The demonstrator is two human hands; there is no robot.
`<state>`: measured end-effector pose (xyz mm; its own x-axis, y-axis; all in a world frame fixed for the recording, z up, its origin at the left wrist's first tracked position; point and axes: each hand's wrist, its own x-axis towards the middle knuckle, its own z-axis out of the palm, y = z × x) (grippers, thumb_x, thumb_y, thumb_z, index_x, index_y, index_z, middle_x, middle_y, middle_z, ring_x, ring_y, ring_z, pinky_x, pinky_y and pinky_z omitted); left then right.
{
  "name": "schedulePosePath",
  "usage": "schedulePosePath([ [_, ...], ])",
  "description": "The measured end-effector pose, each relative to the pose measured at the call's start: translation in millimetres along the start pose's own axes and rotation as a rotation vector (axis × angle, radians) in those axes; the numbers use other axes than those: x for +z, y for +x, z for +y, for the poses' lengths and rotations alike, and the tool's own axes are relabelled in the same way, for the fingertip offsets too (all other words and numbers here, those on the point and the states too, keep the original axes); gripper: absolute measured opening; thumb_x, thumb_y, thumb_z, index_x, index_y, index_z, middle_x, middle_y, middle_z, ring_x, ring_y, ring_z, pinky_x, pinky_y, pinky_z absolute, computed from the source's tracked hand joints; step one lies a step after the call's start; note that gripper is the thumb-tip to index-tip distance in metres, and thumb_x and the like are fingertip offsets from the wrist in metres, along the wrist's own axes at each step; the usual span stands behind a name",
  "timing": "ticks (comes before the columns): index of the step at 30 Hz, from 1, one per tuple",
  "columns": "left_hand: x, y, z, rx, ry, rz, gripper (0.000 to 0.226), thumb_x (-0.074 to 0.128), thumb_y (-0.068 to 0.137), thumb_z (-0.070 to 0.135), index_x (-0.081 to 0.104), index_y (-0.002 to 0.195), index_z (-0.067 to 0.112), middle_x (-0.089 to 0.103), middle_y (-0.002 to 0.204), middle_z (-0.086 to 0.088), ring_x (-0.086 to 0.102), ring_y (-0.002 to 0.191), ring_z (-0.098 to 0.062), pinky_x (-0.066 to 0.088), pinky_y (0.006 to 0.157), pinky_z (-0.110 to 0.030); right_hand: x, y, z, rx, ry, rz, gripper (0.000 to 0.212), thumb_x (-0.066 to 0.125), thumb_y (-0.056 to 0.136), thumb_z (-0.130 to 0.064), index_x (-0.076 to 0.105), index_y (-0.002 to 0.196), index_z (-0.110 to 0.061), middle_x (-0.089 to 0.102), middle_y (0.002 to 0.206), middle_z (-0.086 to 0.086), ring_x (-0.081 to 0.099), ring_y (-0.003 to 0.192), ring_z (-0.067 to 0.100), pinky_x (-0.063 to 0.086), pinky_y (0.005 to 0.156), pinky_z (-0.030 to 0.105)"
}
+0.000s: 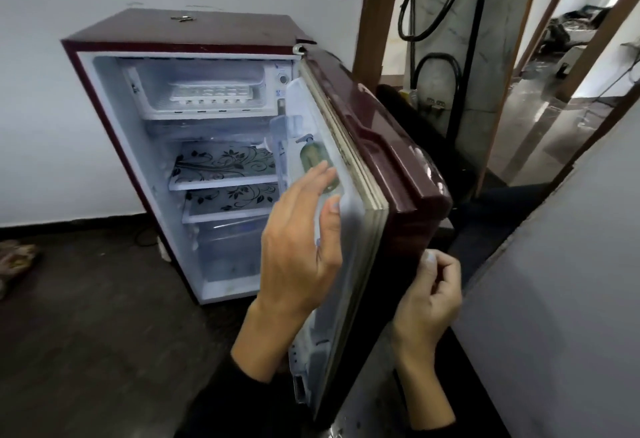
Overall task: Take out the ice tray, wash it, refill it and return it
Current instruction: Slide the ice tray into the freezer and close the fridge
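Observation:
A small maroon fridge (194,27) stands open against the white wall. In its top freezer compartment lies a white ice tray (211,93). The fridge door (388,147) is swung out to the right. My left hand (301,240) is flat and open against the inner side of the door, near its free edge. My right hand (429,299) is on the outer side of the door's lower edge, fingers curled with nothing visible in them. Both hands are well apart from the ice tray.
A green bottle (313,160) sits in the door rack. Two shelves with black flower patterns (225,164) and a clear drawer (228,247) fill the fridge below. A grey panel (561,282) stands close at the right. Keys (181,18) lie on top. The floor is dark.

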<state>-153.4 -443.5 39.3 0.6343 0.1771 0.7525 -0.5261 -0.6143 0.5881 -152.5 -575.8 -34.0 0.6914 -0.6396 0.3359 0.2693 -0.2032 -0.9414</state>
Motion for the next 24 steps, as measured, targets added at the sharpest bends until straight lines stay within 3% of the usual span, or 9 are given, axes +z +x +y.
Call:
schedulePosePath([
  [3, -26, 0, 0, -0.017, 0.016, 0.055, 0.037, 0.039, 0.097, 0.018, 0.056, 0.126, 0.002, 0.06, 0.127, -0.008, 0.054, 0.121, -0.015, 0.046, 0.101, -0.034, 14, -29, -2, -0.068, 0.013, -0.107, 0.021, 0.044, 0.092, -0.037, 0.057, 0.088, -0.022, 0.061, 0.082, -0.001, 0.057, 0.076, 0.01, 0.045, 0.071, 0.025],
  [7, -56, 0, -6, -0.016, 0.082, 0.131, 0.037, 0.039, 0.097, 0.018, 0.056, 0.125, 0.001, 0.06, 0.127, -0.009, 0.055, 0.121, -0.016, 0.045, 0.101, -0.031, 33, -63, -16, -0.176, 0.061, -0.307, 0.018, 0.045, 0.094, -0.031, 0.058, 0.087, -0.022, 0.061, 0.084, -0.005, 0.057, 0.08, 0.005, 0.042, 0.073, 0.015],
  [10, -78, 4, -13, -0.018, 0.165, 0.202, 0.036, 0.039, 0.098, 0.018, 0.055, 0.126, 0.002, 0.06, 0.126, -0.01, 0.056, 0.12, -0.018, 0.044, 0.102, -0.028, 43, -82, -28, -0.294, 0.105, -0.462, 0.018, 0.048, 0.094, -0.021, 0.063, 0.087, -0.014, 0.06, 0.085, -0.005, 0.059, 0.081, 0.007, 0.042, 0.073, 0.015],
  [14, -105, 11, -28, 0.01, 0.295, 0.299, 0.038, 0.037, 0.1, 0.022, 0.055, 0.125, 0.0, 0.06, 0.127, -0.014, 0.056, 0.12, -0.023, 0.047, 0.098, -0.042, 63, -92, -39, -0.449, 0.208, -0.423, 0.014, 0.05, 0.091, -0.013, 0.06, 0.098, -0.007, 0.059, 0.101, 0.0, 0.058, 0.099, 0.011, 0.043, 0.089, 0.021],
  [18, -129, 20, -48, 0.045, 0.413, 0.342, 0.037, 0.039, 0.099, 0.021, 0.058, 0.122, -0.002, 0.058, 0.13, -0.016, 0.053, 0.124, -0.027, 0.045, 0.098, -0.047, 102, -98, -41, -0.377, 0.228, -0.451, 0.028, 0.052, 0.091, -0.017, 0.053, 0.117, -0.007, 0.054, 0.121, 0.003, 0.053, 0.116, 0.015, 0.045, 0.098, 0.031],
  [24, -162, 41, -87, 0.105, 0.557, 0.315, 0.03, 0.046, 0.097, 0.017, 0.064, 0.114, 0.001, 0.06, 0.127, -0.013, 0.053, 0.125, -0.026, 0.043, 0.103, -0.043, 164, -124, -38, -0.246, 0.207, -0.657, 0.027, 0.046, 0.095, -0.034, 0.051, 0.12, -0.023, 0.059, 0.112, -0.008, 0.059, 0.104, 0.01, 0.05, 0.089, 0.027],
])
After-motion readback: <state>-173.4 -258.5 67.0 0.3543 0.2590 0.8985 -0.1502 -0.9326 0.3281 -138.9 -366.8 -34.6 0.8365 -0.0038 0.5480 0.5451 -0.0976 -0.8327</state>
